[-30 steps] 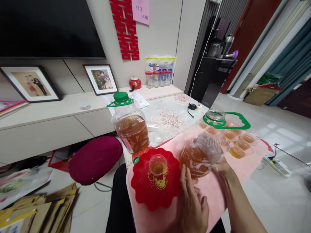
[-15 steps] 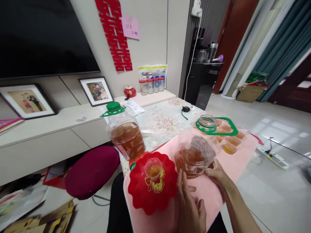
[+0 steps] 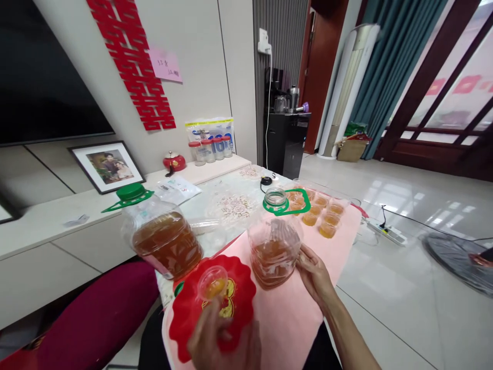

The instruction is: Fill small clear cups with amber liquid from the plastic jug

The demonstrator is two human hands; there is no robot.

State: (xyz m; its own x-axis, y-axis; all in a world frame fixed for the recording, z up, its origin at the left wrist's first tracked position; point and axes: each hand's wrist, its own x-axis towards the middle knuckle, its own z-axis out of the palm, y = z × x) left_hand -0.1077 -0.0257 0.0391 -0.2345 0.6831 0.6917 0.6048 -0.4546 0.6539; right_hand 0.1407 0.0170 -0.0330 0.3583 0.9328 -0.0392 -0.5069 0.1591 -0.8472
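Note:
A clear plastic jug [image 3: 274, 254], part filled with amber liquid, stands uncapped on the pink mat [image 3: 285, 318]. My right hand [image 3: 315, 275] grips its right side, some fingers hidden behind it. On the red scalloped plate [image 3: 185, 329] is a small clear cup [image 3: 211, 282] holding a little amber liquid. My left hand [image 3: 215, 334] is over the plate, fingertips at the cup's near side; motion blurs the fingers, so their hold is unclear. To the left stands a second jug [image 3: 167, 244] of amber liquid, with a green cap [image 3: 130, 192].
Several filled cups [image 3: 327, 225] stand in rows at the mat's far right. A tape measure [image 3: 265, 181] lies on the flowered tablecloth [image 3: 233, 205]. A maroon stool [image 3: 100, 313] is at my left, and a power strip [image 3: 387, 232] is on the floor at right.
My left hand has moved from beside the uncapped jug leftward to the cup on the plate. My right hand stays at the jug's right side. The view has turned right.

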